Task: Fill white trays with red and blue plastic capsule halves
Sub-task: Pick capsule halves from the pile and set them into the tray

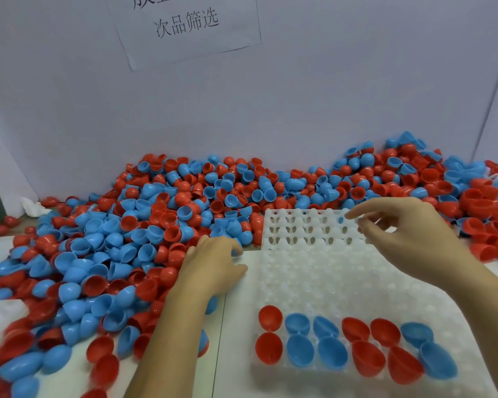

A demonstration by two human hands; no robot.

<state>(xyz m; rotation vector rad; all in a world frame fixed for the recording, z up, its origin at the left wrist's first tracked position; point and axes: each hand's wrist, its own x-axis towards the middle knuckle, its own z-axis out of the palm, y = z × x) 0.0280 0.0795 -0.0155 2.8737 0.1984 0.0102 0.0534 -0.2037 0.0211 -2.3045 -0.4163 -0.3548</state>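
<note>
Right hand: the right hand (408, 239) hovers over the far end of the white moulded plastic tray (328, 277), fingers spread, holding nothing visible.
Left hand: the left hand (213, 265), left of the tray, looks curled at the heap's edge; I cannot tell whether it grips anything.
Tray contents: two near rows of red and blue plastic capsule halves (354, 346).
Left to do: every pocket beyond them.
Supply: loose pile of capsule halves (121, 239), left of and behind the tray.

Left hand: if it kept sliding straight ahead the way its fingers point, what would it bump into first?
Most likely the heap of loose capsule halves: the left hand points up and slightly right, with blue halves just beyond its fingertips. The white tray lies to its right, though depth is unclear.
</note>
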